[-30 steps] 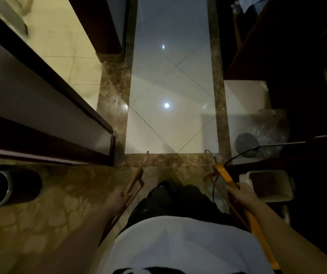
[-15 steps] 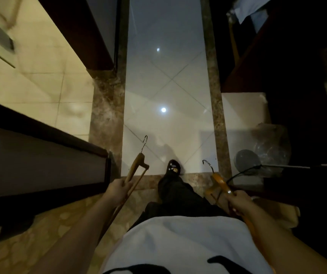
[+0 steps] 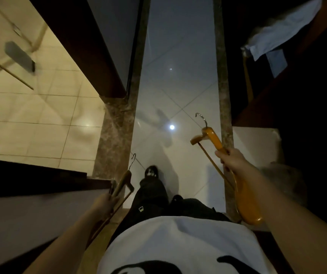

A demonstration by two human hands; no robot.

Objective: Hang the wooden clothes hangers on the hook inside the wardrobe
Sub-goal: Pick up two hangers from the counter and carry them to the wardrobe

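Head view: we look down past our white shirt [image 3: 178, 240] at a dim hallway.
L hand: our left hand [image 3: 104, 204] has its fingers curled round the arm of a thin wooden hanger [image 3: 123, 182], held low by our left leg; metal hook points fwd.
R hand: our right hand [image 3: 232, 161] has its fingers wrapped round the arm of a thick orange hanger [image 3: 245, 198], held higher; hook points fwd, broad end hangs beside our forearm.
Floor: glossy white tiles [image 3: 178, 86], laid diagonally, w/ a round light reflection [image 3: 172, 127].
Borders: brown marble strip [image 3: 115, 135] on each side of the white tiles.
Left side: beige tiles [image 3: 30, 125] beyond a dark wood frame [image 3: 83, 46].
Right side: dark wood furniture [image 3: 257, 107], too dark inside for us to tell more; a pale blue cloth [image 3: 277, 36] hangs at top right.
Feet: one black shoe [image 3: 151, 172] on the white tiles, dark trousers [image 3: 150, 198] above it.
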